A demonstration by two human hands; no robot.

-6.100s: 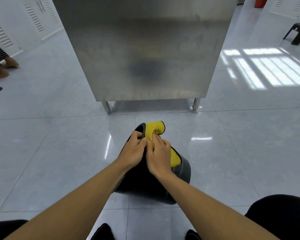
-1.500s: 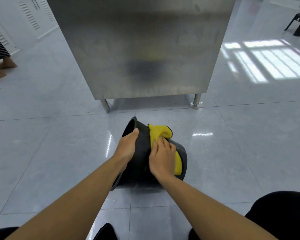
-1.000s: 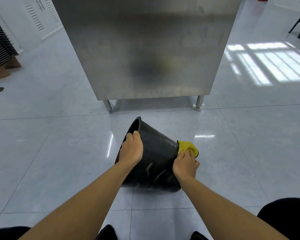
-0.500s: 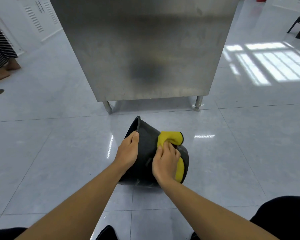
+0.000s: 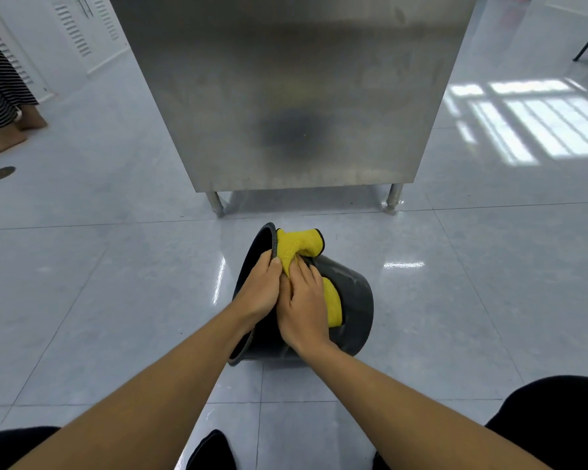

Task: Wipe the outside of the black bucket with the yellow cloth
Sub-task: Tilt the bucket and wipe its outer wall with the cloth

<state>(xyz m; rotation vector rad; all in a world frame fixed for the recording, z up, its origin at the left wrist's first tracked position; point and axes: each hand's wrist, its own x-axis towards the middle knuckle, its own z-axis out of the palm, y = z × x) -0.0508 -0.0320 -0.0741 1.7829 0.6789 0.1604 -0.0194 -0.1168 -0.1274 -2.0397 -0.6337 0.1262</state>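
Wiping: the step in hand looks like a pass along the outer wall of the black bucket point(image 5: 352, 300), up near its rim.
Bucket position: it lies tipped on its side on the tiled floor point(image 5: 116, 283), in the near middle of the scene, mouth turned left and base turned right, just nearer than the steel cabinet point(image 5: 286, 96).
Cloth: the yellow cloth point(image 5: 296, 247) is draped over the top of the wall; one bunched end pokes out at the far side by the rim, another fold shows to the right of the right hand.
Right hand point(image 5: 302, 307): laid palm-down on the cloth, fingers spread and pressing it to the bucket, so it is holding the cloth against the wall rather than balled in a fist.
Left hand point(image 5: 262, 290): clasped over the rim edge, thumb touching the cloth, steadying the bucket.
Hands together: they touch each other at the rim.
Progress: a guess only; pale streaks show on the wall toward the base, so the job seems unfinished.
Next move: likely a sweep of the cloth rightward toward the base, then rolling the bucket to bring the floor-side wall up; the left hand needs a firm hold so the round body does not roll away.
Bystander: a person's bare feet point(image 5: 4, 137) stand far left, well apart.
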